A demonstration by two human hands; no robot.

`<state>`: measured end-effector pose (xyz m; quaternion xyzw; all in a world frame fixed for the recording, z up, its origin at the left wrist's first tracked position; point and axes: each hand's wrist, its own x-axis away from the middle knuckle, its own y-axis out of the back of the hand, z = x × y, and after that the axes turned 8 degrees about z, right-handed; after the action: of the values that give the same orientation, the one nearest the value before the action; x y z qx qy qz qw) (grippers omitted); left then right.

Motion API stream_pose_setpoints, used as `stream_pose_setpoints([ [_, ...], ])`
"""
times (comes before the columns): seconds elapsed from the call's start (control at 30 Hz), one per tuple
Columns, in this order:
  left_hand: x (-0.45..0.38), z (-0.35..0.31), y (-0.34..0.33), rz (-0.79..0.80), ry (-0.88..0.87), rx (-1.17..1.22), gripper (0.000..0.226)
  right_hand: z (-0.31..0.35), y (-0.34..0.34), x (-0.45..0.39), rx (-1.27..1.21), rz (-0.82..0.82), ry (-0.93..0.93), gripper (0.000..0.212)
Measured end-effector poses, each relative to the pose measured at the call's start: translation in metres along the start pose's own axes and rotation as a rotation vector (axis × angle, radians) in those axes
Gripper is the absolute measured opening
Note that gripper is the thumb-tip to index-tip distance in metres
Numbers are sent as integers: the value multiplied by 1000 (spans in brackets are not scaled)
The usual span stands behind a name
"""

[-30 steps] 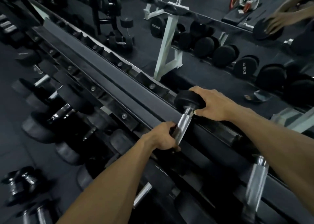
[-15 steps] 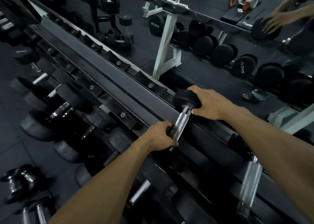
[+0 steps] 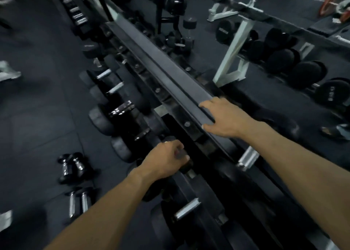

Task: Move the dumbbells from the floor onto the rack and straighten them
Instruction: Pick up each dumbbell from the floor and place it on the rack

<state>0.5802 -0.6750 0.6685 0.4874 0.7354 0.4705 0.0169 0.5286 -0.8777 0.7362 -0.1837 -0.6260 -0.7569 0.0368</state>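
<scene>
Head view: the left hand [image 3: 166, 159] sits just below centre, fingers curled tight round something dark and blurred at its knuckles. It looks like a dumbbell handle on the lower tier of the rack [image 3: 170, 73], but motion blur stops me being sure what the grip encloses. The right hand [image 3: 220, 118] lies flat at about 2 o'clock from the left, fingers spread and pressing on the rack's grey top rail, holding nothing.

The floor dumbbells [image 3: 73, 166] still to be moved are the small chrome pairs at 9 o'clock from the left hand, well apart from it on the dark mat, with a second pair [image 3: 78, 202] nearer the bottom edge at about 8 o'clock. Their handles run roughly toward and away from the viewer, across the rack's diagonal line.

The left hand is plainly nearer them; the right would have to cross the body. I judge the next pickup falls to the left hand once it lets go.
</scene>
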Motion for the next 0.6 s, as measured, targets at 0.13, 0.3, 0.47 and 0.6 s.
stream_pose_setpoints([
  [0.13, 46, 63, 13, -88, 107, -77, 45, 66, -15, -31, 12, 60, 96, 70],
  [0.3, 104, 144, 14, -171, 249, -151, 48, 163, -46, -63, 28, 121, 218, 70],
  [0.47, 159, 222, 15, -197, 385, -160, 49, 267, -85, -88, 49, 216, 334, 69],
  [0.6, 196, 283, 12, -217, 453, -88, 49, 344, -116, -105, 81, 283, 389, 68],
])
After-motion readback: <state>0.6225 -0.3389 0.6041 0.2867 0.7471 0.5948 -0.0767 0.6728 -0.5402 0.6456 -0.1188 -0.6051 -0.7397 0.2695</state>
